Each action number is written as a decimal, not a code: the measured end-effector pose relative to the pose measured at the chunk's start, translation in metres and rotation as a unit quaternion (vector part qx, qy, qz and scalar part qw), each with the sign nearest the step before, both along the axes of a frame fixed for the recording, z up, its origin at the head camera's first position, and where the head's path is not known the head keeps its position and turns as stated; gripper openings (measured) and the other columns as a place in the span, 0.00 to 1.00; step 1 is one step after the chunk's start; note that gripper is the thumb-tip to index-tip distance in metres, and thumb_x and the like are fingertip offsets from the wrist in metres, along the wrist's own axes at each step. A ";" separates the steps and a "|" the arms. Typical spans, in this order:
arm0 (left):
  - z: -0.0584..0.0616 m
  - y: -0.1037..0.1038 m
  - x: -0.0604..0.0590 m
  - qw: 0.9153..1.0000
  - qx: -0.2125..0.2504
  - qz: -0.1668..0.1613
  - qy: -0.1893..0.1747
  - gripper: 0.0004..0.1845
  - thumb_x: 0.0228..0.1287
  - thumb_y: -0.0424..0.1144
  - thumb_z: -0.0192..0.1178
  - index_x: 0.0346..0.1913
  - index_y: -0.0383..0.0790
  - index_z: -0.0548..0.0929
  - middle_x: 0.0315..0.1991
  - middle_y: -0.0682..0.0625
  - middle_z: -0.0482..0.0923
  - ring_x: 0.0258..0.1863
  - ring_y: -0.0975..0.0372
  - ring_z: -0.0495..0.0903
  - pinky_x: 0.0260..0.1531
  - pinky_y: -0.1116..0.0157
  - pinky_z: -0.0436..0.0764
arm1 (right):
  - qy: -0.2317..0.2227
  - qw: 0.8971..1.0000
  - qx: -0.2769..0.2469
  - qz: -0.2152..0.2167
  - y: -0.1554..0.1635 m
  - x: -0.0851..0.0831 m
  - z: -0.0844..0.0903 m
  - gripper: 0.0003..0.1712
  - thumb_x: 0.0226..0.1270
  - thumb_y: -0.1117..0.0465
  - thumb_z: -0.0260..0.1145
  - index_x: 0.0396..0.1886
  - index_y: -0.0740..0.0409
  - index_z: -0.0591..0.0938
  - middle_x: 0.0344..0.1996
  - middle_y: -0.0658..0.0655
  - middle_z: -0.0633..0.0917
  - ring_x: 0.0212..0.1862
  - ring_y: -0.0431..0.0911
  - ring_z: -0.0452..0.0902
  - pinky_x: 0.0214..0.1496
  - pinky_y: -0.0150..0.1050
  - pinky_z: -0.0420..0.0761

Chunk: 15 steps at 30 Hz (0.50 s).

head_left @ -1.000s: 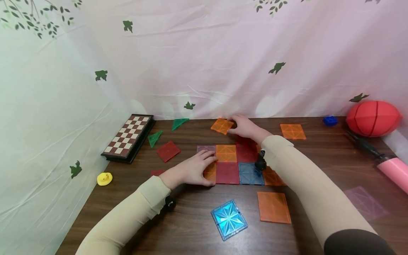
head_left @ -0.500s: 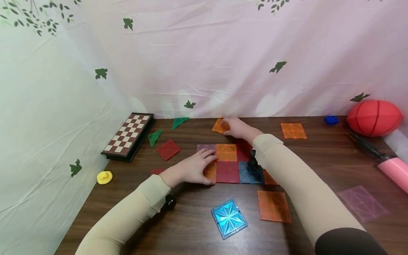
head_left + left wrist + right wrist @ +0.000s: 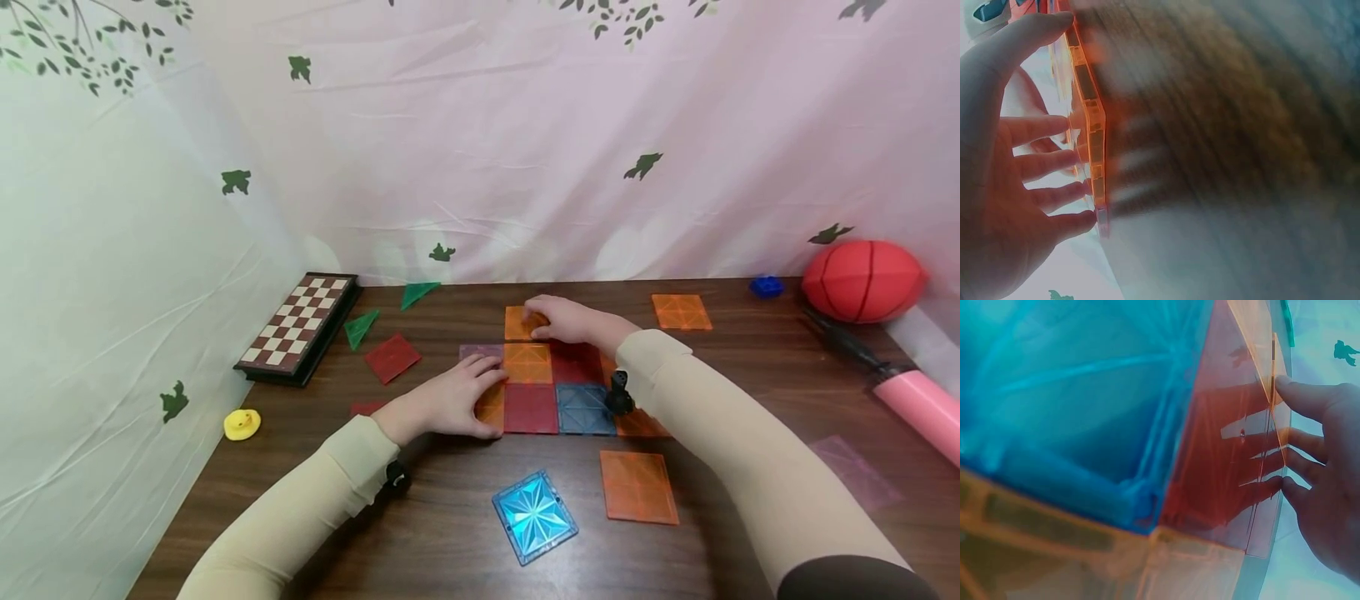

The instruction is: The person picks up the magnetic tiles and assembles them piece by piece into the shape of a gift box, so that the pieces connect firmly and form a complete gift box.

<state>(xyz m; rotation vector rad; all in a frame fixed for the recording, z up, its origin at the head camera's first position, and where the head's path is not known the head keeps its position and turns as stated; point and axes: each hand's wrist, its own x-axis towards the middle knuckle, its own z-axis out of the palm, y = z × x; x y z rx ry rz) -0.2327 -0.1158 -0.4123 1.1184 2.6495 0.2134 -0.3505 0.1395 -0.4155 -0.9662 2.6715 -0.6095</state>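
Tiles of thin, translucent plastic lie flat on the dark wooden surface (image 3: 450, 533), joined edge to edge into a patchwork mat (image 3: 555, 392) at its middle. The right hand (image 3: 567, 321) rests with straight fingers on an orange tile (image 3: 519, 321) just beyond the mat's far edge, at twelve o'clock from it; whether that tile already touches the row cannot be told. The left hand (image 3: 448, 402), fingers spread and relaxed, presses flat on the mat's nine o'clock edge, over an orange piece (image 3: 492, 406) and a faint purple one (image 3: 480, 351). Neither grip closes around anything; both are open, flat presses.

The orange tile looks light, rigid and smooth, so it probably slides easily under a fingertip and may skate if pushed hard. Lying flush with the wood, it likely offers little to pinch from above; a thumb and finger at opposite edges, or a nail under one rim, seems the better hold. The left wrist view shows the framed edge of the orange piece (image 3: 1089, 125), thick enough for such a pinch.
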 end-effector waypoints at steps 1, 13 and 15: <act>0.000 0.000 0.000 1.000 0.001 0.001 -0.001 0.48 0.59 0.63 0.67 0.77 0.40 0.66 0.78 0.41 0.55 0.77 0.45 0.53 0.73 0.52 0.58 | 0.001 1.000 0.000 0.003 0.000 0.002 0.001 0.13 0.74 0.62 0.66 0.55 0.59 0.80 0.64 0.65 0.75 0.63 0.58 0.70 0.67 0.54 0.69; -0.002 -0.001 0.001 1.000 0.008 0.004 -0.001 0.48 0.59 0.63 0.68 0.76 0.41 0.66 0.78 0.41 0.56 0.77 0.46 0.54 0.73 0.52 0.59 | 0.009 1.000 0.014 0.017 0.012 0.018 0.005 0.19 0.76 0.62 0.64 0.63 0.59 0.79 0.71 0.69 0.69 0.73 0.63 0.62 0.73 0.58 0.62; -0.002 0.000 0.001 1.000 0.009 0.002 0.002 0.48 0.59 0.63 0.68 0.76 0.40 0.66 0.78 0.40 0.56 0.77 0.46 0.54 0.73 0.52 0.59 | 0.010 1.000 0.013 0.021 0.019 0.021 0.005 0.21 0.75 0.61 0.64 0.65 0.60 0.78 0.72 0.71 0.67 0.74 0.64 0.60 0.74 0.58 0.60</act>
